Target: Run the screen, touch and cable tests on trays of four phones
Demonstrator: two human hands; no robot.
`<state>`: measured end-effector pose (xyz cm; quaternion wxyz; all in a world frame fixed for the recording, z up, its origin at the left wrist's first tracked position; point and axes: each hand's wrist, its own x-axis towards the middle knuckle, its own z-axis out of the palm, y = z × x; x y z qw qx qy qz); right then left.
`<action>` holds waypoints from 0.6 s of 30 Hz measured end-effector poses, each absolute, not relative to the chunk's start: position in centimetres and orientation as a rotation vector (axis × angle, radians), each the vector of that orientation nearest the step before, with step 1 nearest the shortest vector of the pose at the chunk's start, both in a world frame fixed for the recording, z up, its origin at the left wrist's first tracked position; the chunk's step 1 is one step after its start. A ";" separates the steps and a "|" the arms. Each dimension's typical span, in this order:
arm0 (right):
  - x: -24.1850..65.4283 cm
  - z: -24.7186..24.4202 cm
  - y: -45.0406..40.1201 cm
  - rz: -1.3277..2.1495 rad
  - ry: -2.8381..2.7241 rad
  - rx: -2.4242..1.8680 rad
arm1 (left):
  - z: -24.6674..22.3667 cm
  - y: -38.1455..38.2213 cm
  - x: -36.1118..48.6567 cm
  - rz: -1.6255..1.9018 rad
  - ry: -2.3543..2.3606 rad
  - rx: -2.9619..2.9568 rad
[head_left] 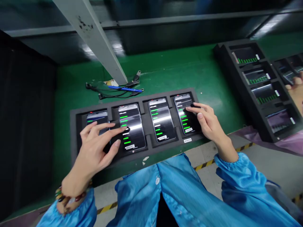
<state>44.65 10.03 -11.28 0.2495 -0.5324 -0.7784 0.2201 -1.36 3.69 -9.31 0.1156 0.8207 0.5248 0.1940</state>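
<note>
Black phones with shiny glass screens [162, 119] sit in a row, four of them, in a long black foam tray [148, 108] in the middle of the green worktop [187, 72]. A small white label [187, 140] on the tray's edge, at 5 o'clock, says "0925". The screens show short lines of writing, mostly green and some white, and a small pale box near the bottom. That writing is too small to read.

The left hand [94, 146] comes in from 8 o'clock, palm down, fingers spread and a bit bent. It is open and has hold of nothing. Its pointing finger is on the second phone from the left, and the hand hides much of the first. A bead bracelet [71, 199] is on that wrist.

The right hand [208, 121] is at 3 o'clock, also palm down, open and holding nothing. Its pointing finger reaches onto the last phone, with the thumb bent by the phone's side.

Black cables [106, 94] and a blue pen [125, 89] lie at 10 o'clock. A tall black foam tray [262, 91] with four lit screens stands near 3 o'clock, beside another person's hand [296, 93].
</note>
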 end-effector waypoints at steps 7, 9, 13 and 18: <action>44.4 -11.1 10.0 0.595 -2.082 -1.425 | -9.0 3.6 -1.3 0.613 1.587 2.411; 44.6 -11.2 9.4 0.571 -2.066 -1.385 | -9.0 3.3 -1.5 0.637 1.613 2.387; 44.8 -11.3 8.5 0.525 -2.072 -1.385 | -9.2 2.8 -1.7 0.665 1.626 2.361; 44.6 -11.4 8.8 0.514 -2.062 -1.408 | -9.3 2.8 -1.6 0.659 1.636 2.352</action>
